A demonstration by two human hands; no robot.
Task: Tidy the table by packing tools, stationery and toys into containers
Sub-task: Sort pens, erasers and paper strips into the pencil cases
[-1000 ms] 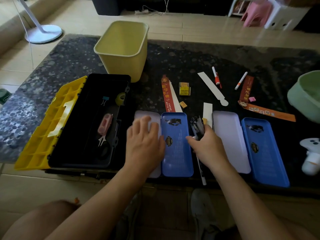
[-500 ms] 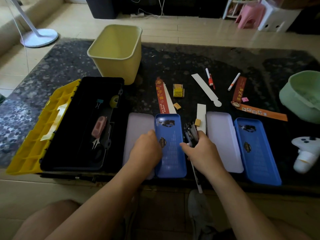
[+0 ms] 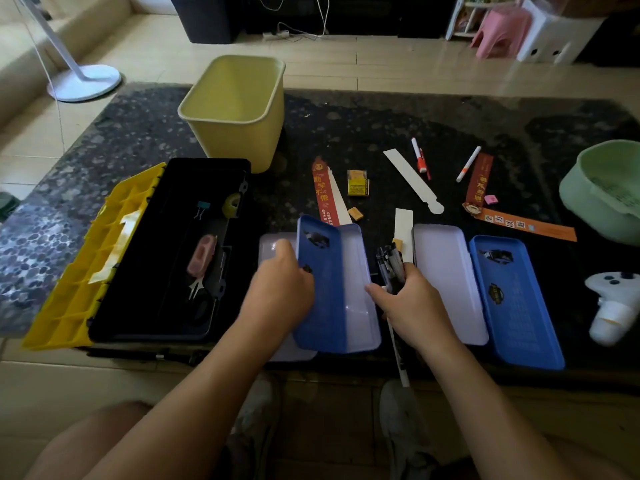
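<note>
My left hand grips the left edge of the blue pencil-case half and holds it tilted up, its white inside facing right. The case's white half lies flat beneath my left hand. My right hand grips a bundle of black pens together with a thin white stick that pokes out toward me. A second open pencil case lies flat to the right. The open black toolbox with a yellow lid sits on the left, holding scissors and clips.
A yellow bin stands behind the toolbox. Two markers, red bookmarks, a white paper strip, a yellow box and small erasers lie mid-table. A green basin and white controller sit at the right edge.
My left hand went from lying flat on the white half to gripping the blue half and tipping it up off the table. My right hand kept the pens and barely moved.
</note>
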